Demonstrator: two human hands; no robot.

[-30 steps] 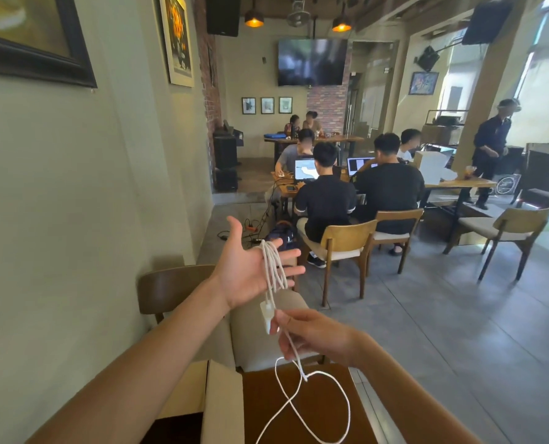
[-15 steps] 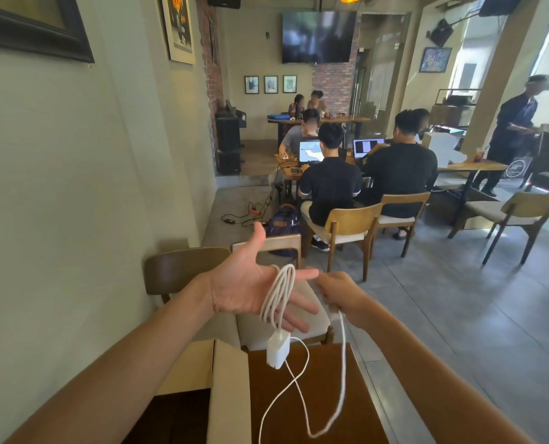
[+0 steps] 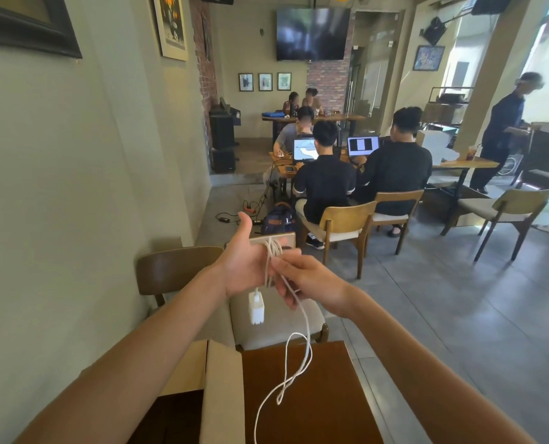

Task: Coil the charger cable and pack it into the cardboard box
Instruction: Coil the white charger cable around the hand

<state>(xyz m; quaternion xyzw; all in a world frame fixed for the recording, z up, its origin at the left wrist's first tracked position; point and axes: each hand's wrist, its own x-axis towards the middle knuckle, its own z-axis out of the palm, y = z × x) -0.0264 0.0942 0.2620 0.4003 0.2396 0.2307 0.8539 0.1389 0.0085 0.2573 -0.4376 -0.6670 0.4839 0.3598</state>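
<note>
My left hand (image 3: pixel 246 265) is held out palm up, fingers spread, with several loops of the white charger cable (image 3: pixel 300 354) wound around it. The white charger plug (image 3: pixel 255 307) dangles just below that palm. My right hand (image 3: pixel 310 283) pinches the cable right beside the left fingers. The loose end of the cable hangs down in a twisted loop over the brown table (image 3: pixel 324 395). The cardboard box (image 3: pixel 223 389) stands open at the table's left, its flap upright; its inside is mostly hidden by my left forearm.
A cushioned chair (image 3: pixel 276 322) and a dark-backed chair (image 3: pixel 173 267) stand just beyond the table, against the wall on the left. Several people sit at tables with laptops farther back, and a person stands at the far right.
My right hand has swung from beyond the left fingertips back in front of the left palm, laying cable around it. The hanging loose end is shorter and twisted. The plug hangs higher.
</note>
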